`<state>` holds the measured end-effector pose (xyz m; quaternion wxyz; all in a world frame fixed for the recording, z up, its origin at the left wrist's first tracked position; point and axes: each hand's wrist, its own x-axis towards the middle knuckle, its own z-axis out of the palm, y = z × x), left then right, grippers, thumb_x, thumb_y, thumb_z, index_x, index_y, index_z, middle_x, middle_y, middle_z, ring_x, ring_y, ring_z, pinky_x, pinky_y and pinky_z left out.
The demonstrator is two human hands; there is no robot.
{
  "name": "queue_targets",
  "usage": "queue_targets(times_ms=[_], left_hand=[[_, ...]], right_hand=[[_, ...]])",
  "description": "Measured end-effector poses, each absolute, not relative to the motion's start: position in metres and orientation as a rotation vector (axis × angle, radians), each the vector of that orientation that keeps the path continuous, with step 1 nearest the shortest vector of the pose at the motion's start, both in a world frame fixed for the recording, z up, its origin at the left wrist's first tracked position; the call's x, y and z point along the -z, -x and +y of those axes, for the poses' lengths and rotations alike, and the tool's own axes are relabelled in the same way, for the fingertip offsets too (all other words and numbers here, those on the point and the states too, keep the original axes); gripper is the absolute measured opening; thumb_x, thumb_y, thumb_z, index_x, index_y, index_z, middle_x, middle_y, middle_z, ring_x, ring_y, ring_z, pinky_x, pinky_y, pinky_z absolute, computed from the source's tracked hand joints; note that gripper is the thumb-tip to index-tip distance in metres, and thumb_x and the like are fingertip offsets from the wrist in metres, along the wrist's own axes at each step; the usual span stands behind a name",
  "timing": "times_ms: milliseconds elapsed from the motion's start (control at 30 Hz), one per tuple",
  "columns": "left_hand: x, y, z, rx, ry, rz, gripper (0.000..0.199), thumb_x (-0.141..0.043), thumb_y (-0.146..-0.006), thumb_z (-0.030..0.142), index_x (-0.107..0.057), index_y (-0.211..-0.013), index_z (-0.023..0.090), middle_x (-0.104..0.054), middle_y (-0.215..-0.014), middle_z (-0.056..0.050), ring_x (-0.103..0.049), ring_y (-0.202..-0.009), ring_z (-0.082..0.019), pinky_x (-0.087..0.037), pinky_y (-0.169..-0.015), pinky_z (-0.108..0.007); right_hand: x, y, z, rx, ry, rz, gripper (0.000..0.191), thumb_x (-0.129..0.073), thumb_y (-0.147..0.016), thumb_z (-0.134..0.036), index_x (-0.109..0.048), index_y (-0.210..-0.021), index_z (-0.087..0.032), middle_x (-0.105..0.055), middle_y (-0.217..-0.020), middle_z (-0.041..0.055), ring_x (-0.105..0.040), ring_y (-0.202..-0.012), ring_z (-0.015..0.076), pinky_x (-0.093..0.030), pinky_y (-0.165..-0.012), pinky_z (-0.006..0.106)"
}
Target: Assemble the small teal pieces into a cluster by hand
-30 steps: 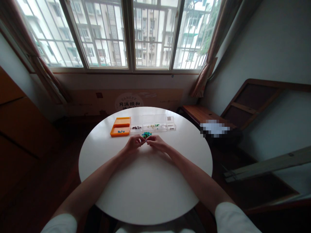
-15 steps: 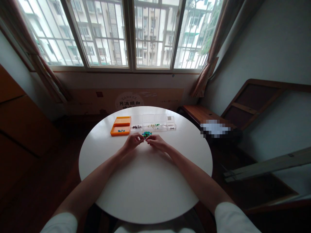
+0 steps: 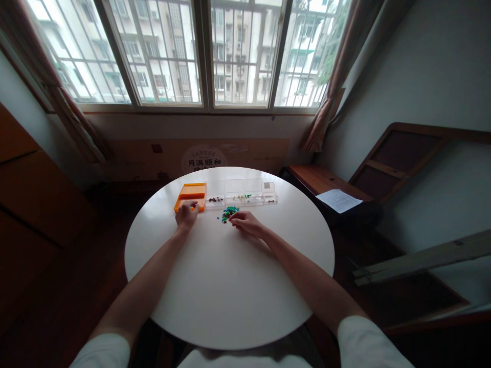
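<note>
A pile of tiny blue, green and dark pieces (image 3: pixel 230 211) lies loose on the white round table (image 3: pixel 230 286); they are too small to name. My right hand (image 3: pixel 246 223) rests at the pile's near right edge, fingertips drawn together at the pieces. Over the front compartment of an open orange box (image 3: pixel 192 190) is my left hand (image 3: pixel 186 214), its fingers curled and closed, covering most of that compartment. What either hand pinches, if anything, is hidden. Right of the orange box stand clear open boxes (image 3: pixel 233 203) holding dark, cream and green small pieces in separate compartments.
A white printed sheet (image 3: pixel 339 200) lies on a wooden bench (image 3: pixel 312 178) right of the table. Behind the table, a large cardboard panel (image 3: pixel 153 158) leans below the barred windows. A wooden frame (image 3: pixel 399 153) leans at the right wall.
My left hand has moved from the pile leftward and away from me to the orange box. More of the pile now shows. My right hand has stayed nearly in place.
</note>
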<state>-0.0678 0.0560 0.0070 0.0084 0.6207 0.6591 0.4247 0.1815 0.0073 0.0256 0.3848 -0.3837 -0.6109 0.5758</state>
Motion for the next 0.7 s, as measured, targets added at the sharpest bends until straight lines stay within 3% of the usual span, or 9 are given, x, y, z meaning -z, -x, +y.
queue_targets(times_ms=[100,167,333,700], left_hand=[[-0.008,0.065,0.055,-1.373,-2.006,1.991,0.024,-0.054,-0.078,0.023,-0.066,-0.097,0.016,-0.065,-0.092,-0.009,-0.059,-0.077,-0.019,-0.046,-0.067,-0.028],[-0.011,0.059,0.052,-1.358,-2.113,1.824,0.026,-0.052,-0.079,0.023,-0.065,-0.101,0.016,-0.064,-0.09,-0.007,-0.058,-0.066,-0.014,-0.046,-0.065,-0.025],[-0.013,0.035,0.034,-0.977,-2.436,1.308,0.024,-0.053,-0.078,0.023,-0.068,-0.097,0.021,-0.063,-0.086,-0.003,-0.056,-0.06,-0.01,-0.043,-0.057,-0.02],[-0.007,0.028,0.028,-0.905,-2.485,1.463,0.02,-0.053,-0.078,0.026,-0.069,-0.09,0.021,-0.063,-0.09,-0.005,-0.056,-0.064,-0.013,-0.04,-0.058,-0.023]], right_hand=[[-0.026,-0.181,0.007,-1.467,0.981,-1.55,0.021,-0.066,-0.066,-0.029,-0.066,-0.077,-0.011,-0.057,-0.061,0.002,-0.048,-0.056,0.0093,-0.034,-0.051,0.022],[-0.027,-0.181,0.006,-1.464,0.982,-1.554,0.021,-0.065,-0.067,-0.029,-0.066,-0.078,-0.011,-0.057,-0.061,0.0019,-0.048,-0.055,0.0091,-0.034,-0.05,0.022],[-0.027,-0.181,0.006,-1.452,0.966,-1.569,0.021,-0.065,-0.067,-0.028,-0.067,-0.079,-0.012,-0.058,-0.061,0.0015,-0.047,-0.054,0.0085,-0.033,-0.049,0.021],[-0.027,-0.182,0.007,-1.447,0.96,-1.575,0.022,-0.066,-0.066,-0.03,-0.067,-0.078,-0.012,-0.057,-0.061,0.0016,-0.047,-0.054,0.0088,-0.033,-0.049,0.021]])
